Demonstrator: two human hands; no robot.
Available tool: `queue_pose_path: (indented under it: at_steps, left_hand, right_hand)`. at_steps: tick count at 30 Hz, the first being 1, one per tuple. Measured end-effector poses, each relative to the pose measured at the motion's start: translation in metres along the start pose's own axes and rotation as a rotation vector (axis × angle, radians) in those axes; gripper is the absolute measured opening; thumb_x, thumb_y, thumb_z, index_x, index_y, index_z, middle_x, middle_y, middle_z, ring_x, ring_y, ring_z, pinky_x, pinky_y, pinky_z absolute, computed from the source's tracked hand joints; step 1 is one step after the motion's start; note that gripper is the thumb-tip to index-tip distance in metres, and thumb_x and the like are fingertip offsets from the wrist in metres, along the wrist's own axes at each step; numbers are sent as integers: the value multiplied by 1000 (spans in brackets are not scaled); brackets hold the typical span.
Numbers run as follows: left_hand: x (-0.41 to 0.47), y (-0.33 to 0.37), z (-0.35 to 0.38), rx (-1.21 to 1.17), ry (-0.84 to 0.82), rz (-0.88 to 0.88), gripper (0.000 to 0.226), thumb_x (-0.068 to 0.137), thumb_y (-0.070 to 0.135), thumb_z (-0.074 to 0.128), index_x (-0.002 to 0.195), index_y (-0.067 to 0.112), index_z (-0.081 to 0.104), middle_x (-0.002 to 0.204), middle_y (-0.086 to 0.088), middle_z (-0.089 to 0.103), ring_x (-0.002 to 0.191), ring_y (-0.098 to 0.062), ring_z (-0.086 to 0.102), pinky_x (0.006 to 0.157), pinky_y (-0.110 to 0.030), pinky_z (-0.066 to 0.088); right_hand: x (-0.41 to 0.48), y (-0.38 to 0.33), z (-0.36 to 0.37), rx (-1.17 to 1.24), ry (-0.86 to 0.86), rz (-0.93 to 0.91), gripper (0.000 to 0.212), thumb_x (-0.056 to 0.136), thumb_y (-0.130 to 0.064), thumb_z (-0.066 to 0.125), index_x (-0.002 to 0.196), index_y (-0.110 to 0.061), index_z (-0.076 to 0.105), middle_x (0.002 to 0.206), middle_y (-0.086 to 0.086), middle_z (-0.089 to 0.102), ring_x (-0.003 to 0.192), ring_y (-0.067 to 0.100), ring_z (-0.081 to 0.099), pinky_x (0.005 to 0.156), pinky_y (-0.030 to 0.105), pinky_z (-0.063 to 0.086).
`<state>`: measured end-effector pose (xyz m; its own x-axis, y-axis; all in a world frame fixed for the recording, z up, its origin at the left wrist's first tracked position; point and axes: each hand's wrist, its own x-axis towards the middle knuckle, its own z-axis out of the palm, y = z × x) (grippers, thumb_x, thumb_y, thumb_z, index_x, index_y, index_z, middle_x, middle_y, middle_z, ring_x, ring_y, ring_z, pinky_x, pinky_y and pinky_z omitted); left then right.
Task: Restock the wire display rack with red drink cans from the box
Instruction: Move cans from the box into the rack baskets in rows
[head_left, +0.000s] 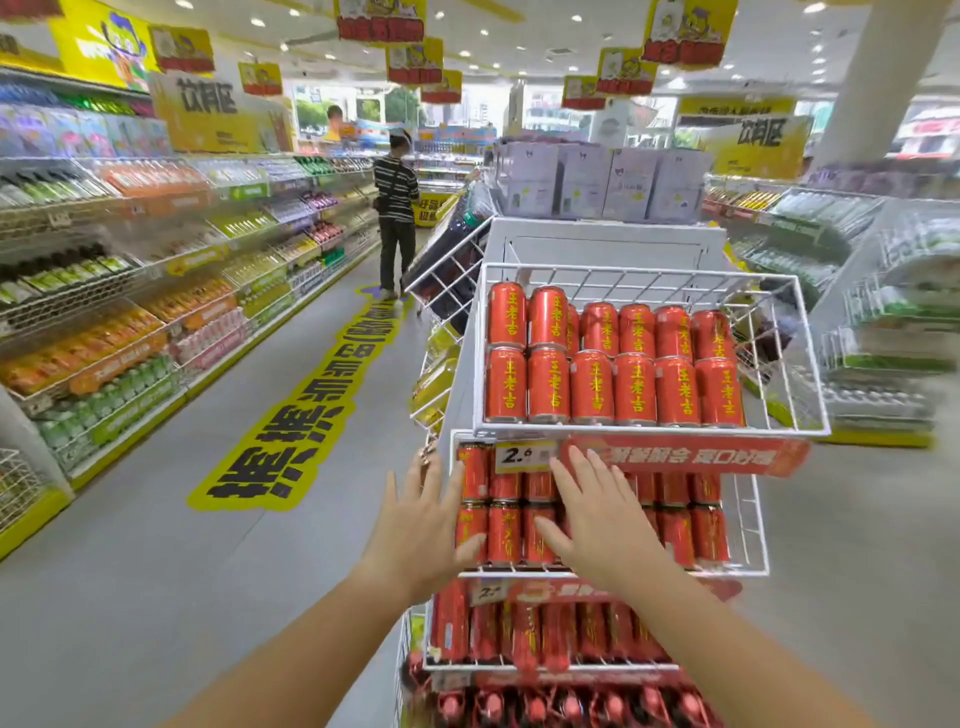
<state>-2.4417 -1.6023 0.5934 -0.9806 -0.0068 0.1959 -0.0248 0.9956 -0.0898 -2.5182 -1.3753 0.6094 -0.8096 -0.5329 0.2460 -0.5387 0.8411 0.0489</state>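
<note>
Tiered white wire display rack (800, 364) right of centre in the frame, stacked with red drink cans with yellow lettering (592, 387). Top basket holding two layers of upright cans across its left and middle, a bare gap of wire at its right end. Second basket, lower centre, filled with more of the same cans in two layers behind a white price tag reading 2.6 (522, 457) and a red banner strip (691, 457). Third tier below, blurred, also red with cans.

Left hand (415, 525) at lower centre, fingers spread wide, flat at the left end of the second basket, thumb over a can, gripping nothing. Right hand (597, 514) just beside it, fingers splayed, palm laid over the front of the second tier's cans, nothing clasped.

Grey floor (156, 597) with a yellow and black floor sticker (296, 426) at centre left. Stocked shelves (130, 291) along the left edge. Person in a striped shirt (396, 218) standing well back in the aisle, upper centre.
</note>
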Motion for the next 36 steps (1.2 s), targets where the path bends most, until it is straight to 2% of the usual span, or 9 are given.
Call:
queue_pose_path:
  at_steps: [7, 12, 16, 20, 25, 28, 31, 34, 36]
  left_hand:
    - [-47, 21, 91, -33, -122, -9, 86, 87, 64, 35, 143, 2, 55, 137, -27, 59, 125, -51, 56, 93, -65, 50]
    - [-88, 45, 179, -80, -241, -49, 87, 88, 64, 36, 150, 3, 44, 145, -26, 53, 129, -48, 52, 98, -64, 47]
    - [-135, 66, 259, -82, -345, -64, 94, 85, 58, 60, 153, 4, 26, 147, -26, 50, 128, -47, 54, 102, -63, 44]
    - [-177, 85, 345, -107, -541, -111, 88, 88, 62, 38, 153, 3, 28, 146, -26, 49, 125, -46, 52, 100, -59, 43]
    - [-228, 109, 453, -130, -695, -95, 84, 91, 59, 49, 149, -1, 44, 144, -26, 53, 127, -47, 54, 93, -56, 52]
    - [-255, 124, 521, -137, -786, -77, 81, 88, 58, 46, 146, 2, 51, 140, -22, 59, 124, -44, 60, 91, -54, 58]
    - [-277, 134, 589, -170, -896, -75, 79, 85, 56, 39, 142, 3, 56, 134, -21, 65, 116, -43, 66, 81, -53, 62]
    - [-295, 134, 658, -152, -890, -81, 77, 88, 55, 40, 148, 7, 50, 141, -19, 60, 123, -41, 62, 86, -53, 60]
    - [-301, 135, 697, -147, -916, -120, 78, 97, 57, 39, 159, 12, 28, 158, -16, 41, 141, -37, 46, 105, -51, 50]
  right_hand:
    - [-58, -6, 87, 48, -163, -2, 77, 95, -61, 28, 157, -16, 23, 164, 11, 18, 152, 31, 16, 122, 49, 18]
    - [-106, -6, 176, 79, -324, 7, 76, 89, -58, 35, 147, -8, 45, 153, 20, 41, 141, 39, 38, 110, 54, 39]
    - [-153, -9, 259, 97, -438, 16, 76, 85, -53, 51, 144, -6, 47, 149, 21, 45, 138, 41, 43, 106, 55, 44]
    - [-204, -13, 344, 144, -560, 21, 75, 85, -52, 51, 143, -5, 48, 149, 22, 45, 139, 42, 41, 106, 54, 44]
    - [-269, -21, 449, 185, -731, 1, 73, 97, -55, 35, 157, -13, 22, 164, 13, 19, 152, 33, 12, 122, 45, 9]
    - [-302, -27, 514, 201, -823, 43, 74, 95, -57, 35, 157, -17, 26, 163, 8, 24, 151, 32, 21, 118, 45, 18]
    - [-326, -27, 583, 253, -926, 90, 74, 100, -57, 29, 159, -24, 0, 167, 2, 2, 154, 26, 5, 121, 40, 7]
    - [-342, -23, 649, 269, -985, 141, 74, 101, -57, 26, 157, -27, -11, 167, -2, -7, 154, 21, -5, 124, 39, 5]
    - [-352, -23, 692, 285, -1013, 169, 74, 101, -55, 26, 158, -25, -10, 167, 0, -8, 153, 21, -6, 124, 39, 5]
